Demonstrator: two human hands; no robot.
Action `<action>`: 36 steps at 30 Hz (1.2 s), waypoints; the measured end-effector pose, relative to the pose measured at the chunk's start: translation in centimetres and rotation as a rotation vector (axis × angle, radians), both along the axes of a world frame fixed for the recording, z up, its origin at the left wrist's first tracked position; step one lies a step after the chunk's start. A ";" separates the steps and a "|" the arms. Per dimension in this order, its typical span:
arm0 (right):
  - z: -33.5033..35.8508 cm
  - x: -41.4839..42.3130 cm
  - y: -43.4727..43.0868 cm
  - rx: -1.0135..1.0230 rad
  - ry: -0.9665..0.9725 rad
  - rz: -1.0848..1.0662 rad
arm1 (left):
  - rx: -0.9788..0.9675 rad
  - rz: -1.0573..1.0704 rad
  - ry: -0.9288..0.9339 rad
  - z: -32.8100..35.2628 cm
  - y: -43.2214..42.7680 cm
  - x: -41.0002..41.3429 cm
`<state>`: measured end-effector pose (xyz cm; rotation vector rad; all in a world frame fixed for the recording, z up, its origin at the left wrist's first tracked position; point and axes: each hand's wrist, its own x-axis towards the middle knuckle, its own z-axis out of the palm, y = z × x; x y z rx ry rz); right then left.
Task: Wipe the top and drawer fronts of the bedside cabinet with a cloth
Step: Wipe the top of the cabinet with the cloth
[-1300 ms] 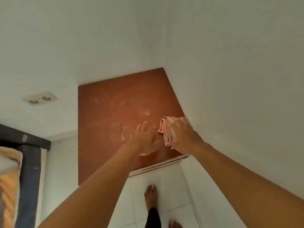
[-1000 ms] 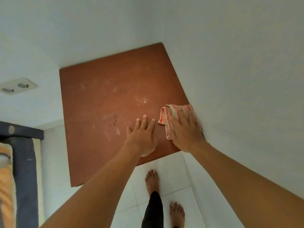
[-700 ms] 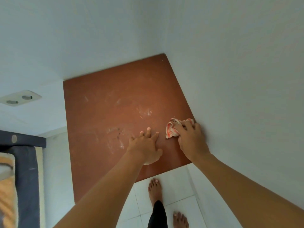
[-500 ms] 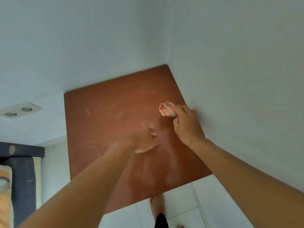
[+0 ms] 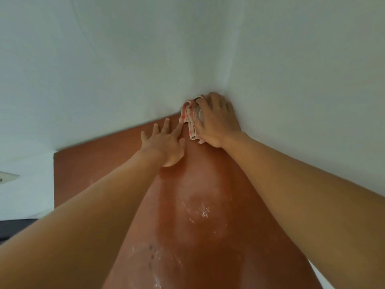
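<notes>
The reddish-brown top of the bedside cabinet [image 5: 200, 215] fills the lower middle of the view, with white smears and dark specks near me. My right hand [image 5: 216, 119] presses a crumpled red-and-white checked cloth [image 5: 190, 117] into the far right corner, where the two walls meet. My left hand [image 5: 164, 142] lies flat on the top just left of the cloth, fingers spread, its fingertips almost touching the cloth. The drawer fronts are out of sight.
White walls [image 5: 125, 59] close in the cabinet at the back and on the right. A white wall socket [image 5: 6, 177] shows at the left edge, and a dark bed frame [image 5: 14, 228] lies below it.
My right hand has pushed the cloth from the near right edge of the top to the far corner. My left hand slid forward beside it. My head has leaned in over the top.
</notes>
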<state>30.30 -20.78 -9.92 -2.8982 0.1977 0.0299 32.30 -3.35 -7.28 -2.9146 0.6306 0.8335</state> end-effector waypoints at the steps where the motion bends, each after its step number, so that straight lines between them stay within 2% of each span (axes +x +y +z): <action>1: -0.6 -0.3 -0.2 0.008 0.018 0.019 | 0.001 -0.004 0.000 -0.5 0.1 -0.5; 5: -2.4 -1.3 -0.3 0.010 0.137 0.040 | 0.010 -0.025 -0.060 -1.9 0.7 -1.0; 14: -2.3 -2.3 -0.2 0.010 0.149 0.033 | 0.047 0.023 -0.014 -1.2 -0.1 -0.7; 20: -2.1 -7.2 0.2 0.001 0.146 0.012 | 0.062 0.056 -0.057 -0.5 -0.8 -1.8; 36: -2.6 -30.9 1.5 -0.063 0.135 -0.005 | -0.141 0.012 -0.057 0.4 -0.6 -22.6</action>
